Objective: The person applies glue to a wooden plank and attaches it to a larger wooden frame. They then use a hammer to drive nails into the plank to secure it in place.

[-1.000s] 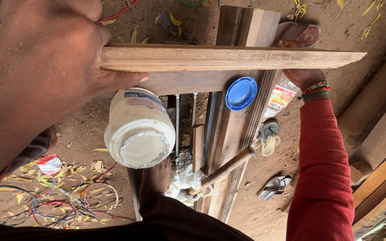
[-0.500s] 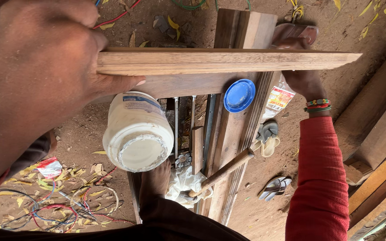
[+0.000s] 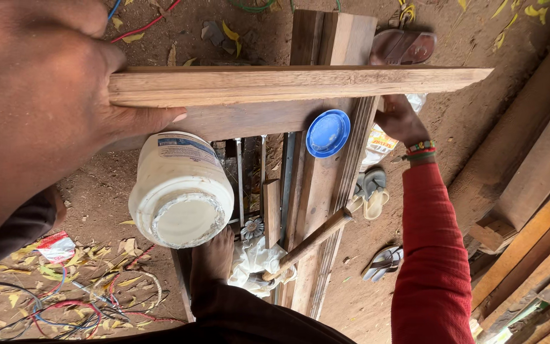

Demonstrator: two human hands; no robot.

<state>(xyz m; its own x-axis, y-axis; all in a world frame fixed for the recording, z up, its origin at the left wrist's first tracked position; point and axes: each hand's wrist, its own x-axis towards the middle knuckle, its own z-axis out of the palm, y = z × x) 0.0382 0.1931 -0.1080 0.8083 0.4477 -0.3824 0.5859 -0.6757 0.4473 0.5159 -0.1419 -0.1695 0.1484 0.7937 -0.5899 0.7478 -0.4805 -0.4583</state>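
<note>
My left hand (image 3: pixel 39 108), very close to the camera, grips the left end of a long wooden strip (image 3: pixel 300 83) held crosswise over a workbench (image 3: pixel 326 191). Its thumb lies on a wider board (image 3: pixel 249 118) just under the strip. My right hand (image 3: pixel 402 121), in a red sleeve with bead bracelets, curls around the right end of that wider board and touches the strip's underside. A white plastic tub (image 3: pixel 179 191) stands below the board. A blue lid (image 3: pixel 328 132) lies on the bench.
My bare foot (image 3: pixel 214 255) rests on the bench beside a wooden tool handle (image 3: pixel 313 239). Sandals (image 3: pixel 370 191) lie on the dirt floor. Tangled coloured wires (image 3: pixel 65 299) are at lower left. Stacked planks (image 3: pixel 529 178) fill the right side.
The view has shifted slightly, so the strip, tub and lid sit a little further left. My right hand has dropped a touch below the strip. Both grips are unchanged.
</note>
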